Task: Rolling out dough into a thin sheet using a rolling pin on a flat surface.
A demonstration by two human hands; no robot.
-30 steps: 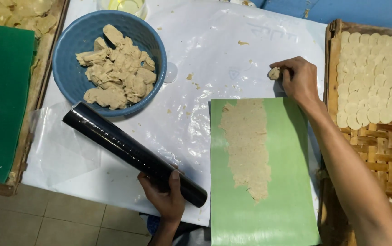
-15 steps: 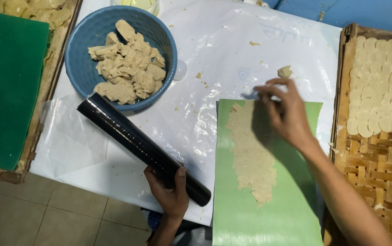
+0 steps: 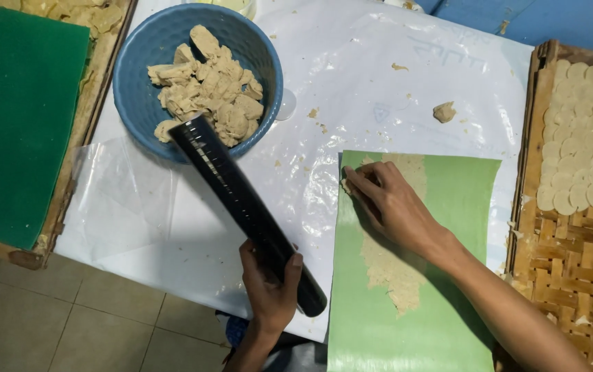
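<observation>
Head view: the black rolling pin (image 3: pixel 245 207) is gripped near its lower end by the closed left hand (image 3: pixel 269 289) and held raised, tilted toward the blue bowl (image 3: pixel 138 83). The right hand (image 3: pixel 389 203), fingers extended and grasping nothing, presses the thin dough strip (image 3: pixel 393 269) at the green sheet's (image 3: pixel 462 207) top-left edge. Light, flat fingertip pressure is judged best to avoid tearing.

- A table (image 3: pixel 496 21), blue at the far edge, carries a white plastic sheet (image 3: pixel 351 83).
- On the sheet: a blue bowl (image 3: pixel 134 83) of dough pieces, a green mat (image 3: pixel 448 207) smeared with dough, a small dough lump (image 3: pixel 444 111), crumbs.
- Left: a wooden tray (image 3: pixel 69 186) with a green board (image 3: pixel 21 117).
- Right: a woven tray (image 3: pixel 572 269) of dough discs (image 3: pixel 586 138).
- Below, the tiled floor (image 3: pixel 69 324).
</observation>
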